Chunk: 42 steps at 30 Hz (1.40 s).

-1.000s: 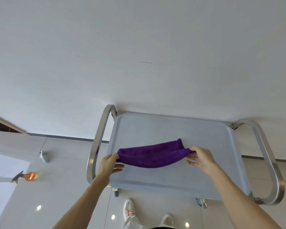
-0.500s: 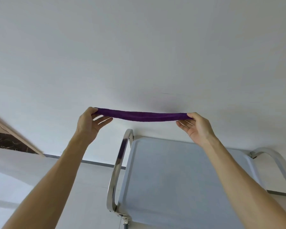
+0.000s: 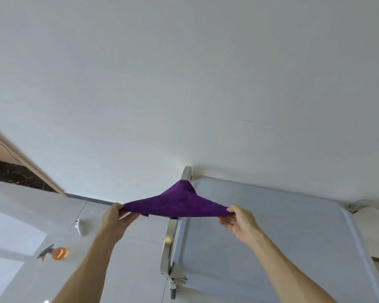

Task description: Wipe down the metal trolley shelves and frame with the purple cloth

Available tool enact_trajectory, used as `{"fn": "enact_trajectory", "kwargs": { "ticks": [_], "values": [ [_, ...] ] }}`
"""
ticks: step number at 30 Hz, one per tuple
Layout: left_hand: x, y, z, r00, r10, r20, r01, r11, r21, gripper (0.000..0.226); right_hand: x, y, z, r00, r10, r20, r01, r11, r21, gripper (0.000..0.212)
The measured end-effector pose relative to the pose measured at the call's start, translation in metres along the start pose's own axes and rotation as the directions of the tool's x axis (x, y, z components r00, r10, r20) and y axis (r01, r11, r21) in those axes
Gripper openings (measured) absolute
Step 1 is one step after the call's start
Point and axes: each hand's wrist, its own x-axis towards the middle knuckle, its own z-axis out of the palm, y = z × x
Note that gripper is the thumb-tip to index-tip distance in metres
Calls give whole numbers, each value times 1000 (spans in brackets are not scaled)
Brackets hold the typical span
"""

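Two hands are raised in front of the white wall [image 3: 184, 73], and the purple cloth [image 3: 175, 203] is stretched between them. One end of the cloth is pinched by the left hand [image 3: 116, 219] between thumb and fingers, at the left of the view over the tiled floor [image 3: 20, 215]. The other end is pinched in the same way by the right hand [image 3: 241, 221], which is held above the trolley's top shelf [image 3: 271, 237]. The middle of the cloth is draped over the curved metal handle [image 3: 170, 241] at the left side of the trolley, where it rises to a peak near the top of the bend; whether the fabric is pressed against the metal or only laid across it cannot be told. Below the cloth the handle is seen running down to a bracket and a castor [image 3: 173, 289] at the near corner. Part of a second handle [image 3: 368, 206] is seen at the far right edge. On the floor to the left, well apart from the trolley, an orange spray bottle [image 3: 54, 253] and a small white object [image 3: 81, 226] are seen lying.
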Motion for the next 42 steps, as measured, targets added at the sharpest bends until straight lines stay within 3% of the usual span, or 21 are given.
{"fn": "enact_trajectory", "kwargs": {
  "ticks": [5,9,11,13,15,16,19,23,25,30,34,36,39,42],
  "values": [
    [13,-32,-22,999,-41,-20,43,992,118,15,3,42,-18,997,77,-20,-78,995,-62,13],
    [19,-51,-32,999,-47,-9,47,912,407,19,7,60,-24,984,177,-11,-170,923,-345,19],
    [21,-58,-32,1000,-30,-3,27,831,555,23,9,63,-24,974,226,-14,-197,815,-545,21],
    [21,-62,-26,999,34,19,-38,693,720,20,10,62,-19,974,225,-18,-159,631,-759,13],
    [16,-61,-12,989,124,79,-132,515,847,13,14,55,-8,992,126,19,-38,433,-900,5],
    [12,-59,-3,979,166,115,-181,466,866,16,17,50,1,997,54,59,33,385,-922,7],
    [-2,-53,28,937,227,267,-345,466,815,27,26,31,35,975,-142,168,214,430,-877,20],
    [-22,-55,60,884,151,443,-451,524,722,28,36,1,84,940,-240,242,338,567,-751,25],
    [-28,-62,70,854,172,490,-503,511,697,30,42,-11,101,934,-238,267,357,584,-729,33],
    [-29,-79,70,797,224,561,-604,316,732,55,53,-21,124,938,-94,334,323,592,-739,54],
    [-26,-83,63,779,234,582,-627,303,717,56,64,-19,124,952,-44,303,275,556,-784,62],
    [-24,-83,63,774,238,587,-633,298,714,56,69,-17,125,957,-19,291,254,541,-802,52],
    [-24,-82,63,771,238,590,-637,299,711,56,72,-16,129,955,-80,285,290,452,-843,9],
    [-24,-84,63,769,244,591,-639,301,708,55,76,-25,132,942,-191,276,327,341,-882,4]
  ]
}}
